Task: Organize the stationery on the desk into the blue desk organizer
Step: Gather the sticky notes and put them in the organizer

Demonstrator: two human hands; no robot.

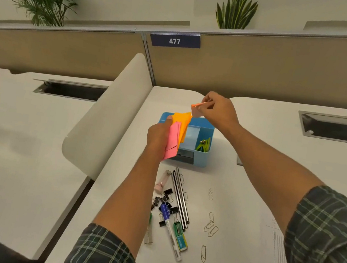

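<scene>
- A white desk (253, 155) fills the view, seen from above; its near edge is cut off by the frame, and a curved white divider (105, 122) borders its left side.
- A printed sheet of paper (279, 255) lies at the desk's right, partly under the right forearm and cut off at the frame edge; its text is too small to read.
- The blue desk organizer (206, 129) stands at mid-desk, its left half hidden behind held paper. A right compartment holds small items, hard to identify.
- The left hand (158, 136) is clenched around a fanned bunch of pink and orange sticky notes (178, 132), raised in front of the organizer.
- The right hand (219, 112) pinches one small orange sticky note (197, 110) between thumb and fingertips, above the organizer's back edge, just beside the bunch.
- Nearer the viewer lies a loose pile: black pens (181, 198), a marker (169, 223), black binder clips (167, 193), with the left forearm covering its left edge.
- Wire paper clips (210, 226) lie scattered on open desk to the pile's right.
</scene>
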